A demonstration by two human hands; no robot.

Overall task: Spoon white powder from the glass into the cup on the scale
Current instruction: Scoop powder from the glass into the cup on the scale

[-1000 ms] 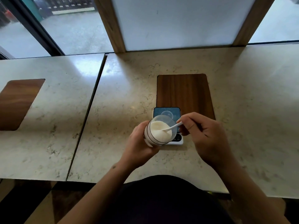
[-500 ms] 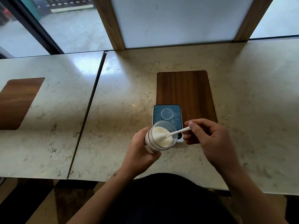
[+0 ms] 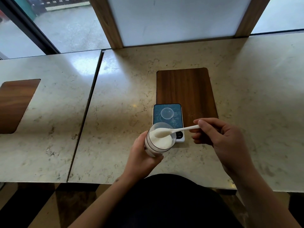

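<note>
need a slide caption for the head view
Left hand tilts the glass of powder while right hand lifts a heaped spoon toward the cup on the scale.

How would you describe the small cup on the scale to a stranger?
Find the dark wooden inlay in the marble counter; the blue-topped scale overlaps its near edge. The cup is the small clear circle on the scale, almost invisible, unlike the powder-filled glass.

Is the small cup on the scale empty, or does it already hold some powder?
It looks empty: the clear cup shows only the scale surface through it, while the spoon is heaped over the glass.
</note>
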